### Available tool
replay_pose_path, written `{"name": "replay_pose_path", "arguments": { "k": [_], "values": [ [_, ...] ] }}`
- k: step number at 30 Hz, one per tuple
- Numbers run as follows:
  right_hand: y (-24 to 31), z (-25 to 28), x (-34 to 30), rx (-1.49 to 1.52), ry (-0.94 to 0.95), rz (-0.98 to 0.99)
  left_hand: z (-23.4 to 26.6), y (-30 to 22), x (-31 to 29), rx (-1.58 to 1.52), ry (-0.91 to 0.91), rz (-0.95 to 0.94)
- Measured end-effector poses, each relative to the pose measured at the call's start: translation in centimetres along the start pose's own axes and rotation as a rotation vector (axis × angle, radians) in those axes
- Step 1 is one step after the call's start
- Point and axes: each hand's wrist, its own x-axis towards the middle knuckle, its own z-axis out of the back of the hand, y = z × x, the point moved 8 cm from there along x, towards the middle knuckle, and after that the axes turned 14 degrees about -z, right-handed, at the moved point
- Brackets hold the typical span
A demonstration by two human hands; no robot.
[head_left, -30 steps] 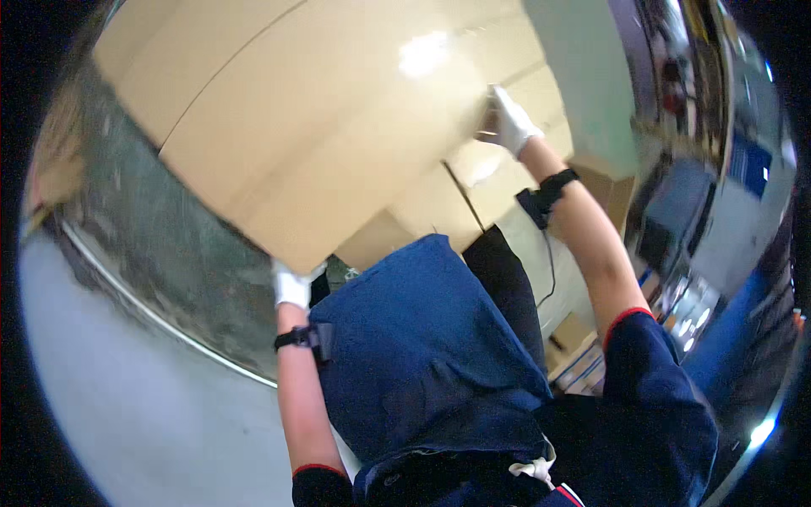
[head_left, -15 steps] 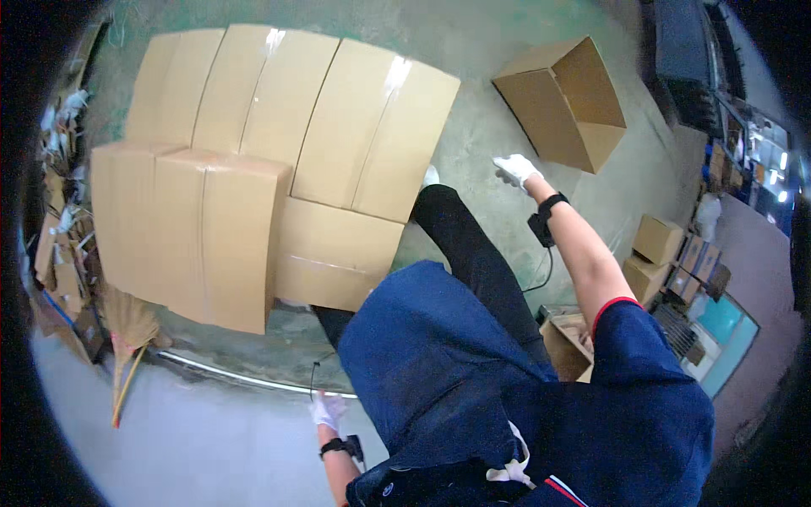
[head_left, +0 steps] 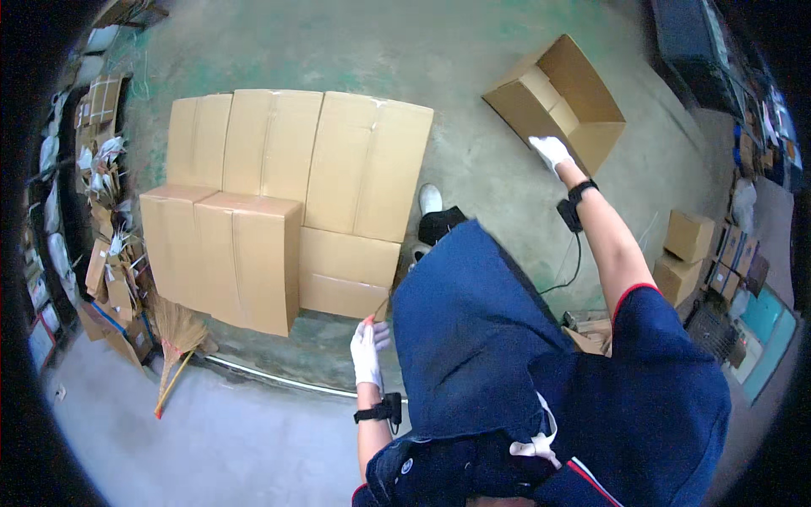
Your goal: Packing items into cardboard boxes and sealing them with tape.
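My left hand [head_left: 367, 355], in a white glove, is in front of the closed cartons, close to my apron. It holds a small thin tool with an orange part [head_left: 369, 320] at the fingertips; its exact kind is too small to make out. My right hand [head_left: 552, 153], also gloved, reaches out over the near edge of an open cardboard box [head_left: 528, 101] that lies tilted on the floor. Its fingers are stretched and hold nothing visible. Whether they touch the box, I cannot tell.
Several taped brown cartons [head_left: 367, 165] stand close together, with a taller carton [head_left: 245, 266] nearest on the left. A straw broom [head_left: 176, 338] and flattened cardboard [head_left: 127, 291] lie farther left. Smaller boxes [head_left: 686, 237] are stacked at right. My shoe [head_left: 430, 198] is beside the cartons.
My left hand has risen toward the cartons with the thin tool. My right hand has moved right, up to the open box, and its fingers have straightened. The view has shifted.
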Motion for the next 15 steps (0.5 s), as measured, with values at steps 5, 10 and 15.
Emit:
{"name": "replay_pose_path", "arguments": {
  "k": [5, 10, 15],
  "values": [
    [5.2, 1.2, 3.4, -0.011, -0.018, 0.055, -0.1, 5.9, -0.7, 0.377, -0.013, 0.020],
    [6.2, 2.8, 10.3, 0.015, -0.001, -0.146, -5.1, 4.0, -2.5, 0.780, 0.088, -0.013],
    [2.3, -3.5, 25.7, 0.380, 0.138, -0.440, -14.0, 1.7, -0.6, 0.667, -0.040, 0.314]
  ]
}}
